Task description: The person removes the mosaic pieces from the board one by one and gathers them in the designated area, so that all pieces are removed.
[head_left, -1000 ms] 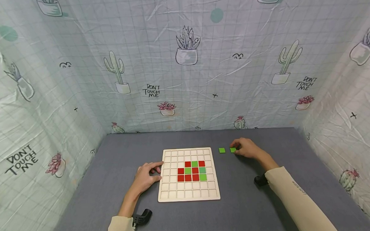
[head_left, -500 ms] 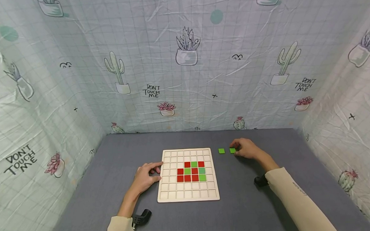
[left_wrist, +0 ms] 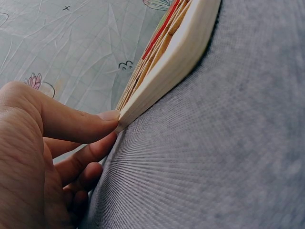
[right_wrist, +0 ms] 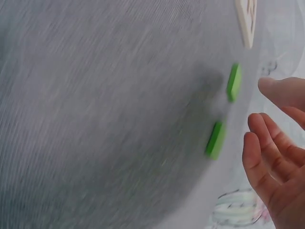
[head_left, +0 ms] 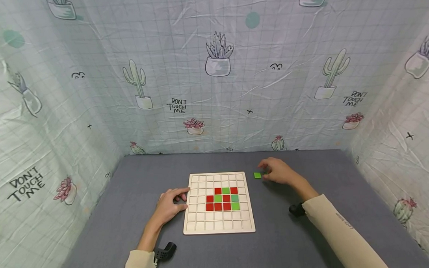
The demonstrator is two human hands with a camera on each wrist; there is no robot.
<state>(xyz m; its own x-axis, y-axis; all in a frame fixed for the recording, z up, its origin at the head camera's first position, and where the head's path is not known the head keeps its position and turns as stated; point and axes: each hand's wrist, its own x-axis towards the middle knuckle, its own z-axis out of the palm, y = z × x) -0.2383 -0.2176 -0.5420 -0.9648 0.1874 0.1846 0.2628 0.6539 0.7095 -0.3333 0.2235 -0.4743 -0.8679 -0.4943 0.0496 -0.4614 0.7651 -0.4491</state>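
A pale wooden grid board (head_left: 214, 225) lies on the grey table, with several red and green square tiles in its cells. My left hand (head_left: 167, 206) rests at the board's left edge, thumb and index finger spread apart along it. In the left wrist view the thumb (left_wrist: 78, 121) touches the board's side. To the right of the board lie two loose green tiles; the nearer one (head_left: 257, 175) shows whole, the farther one (right_wrist: 216, 140) is mostly behind my fingers in the head view. My right hand (head_left: 277, 171) hovers over them, fingers loosely bent, holding nothing.
A patterned cloth (head_left: 220, 110) with cactus prints hangs behind the grey table (head_left: 148, 168) and along both sides. Each wrist wears a black device, one (head_left: 165, 252) at the left and another (head_left: 296, 210) at the right.
My right hand has moved left and slightly up from the farther green tile, toward the tile nearer the board. The left hand and the board stay in place.
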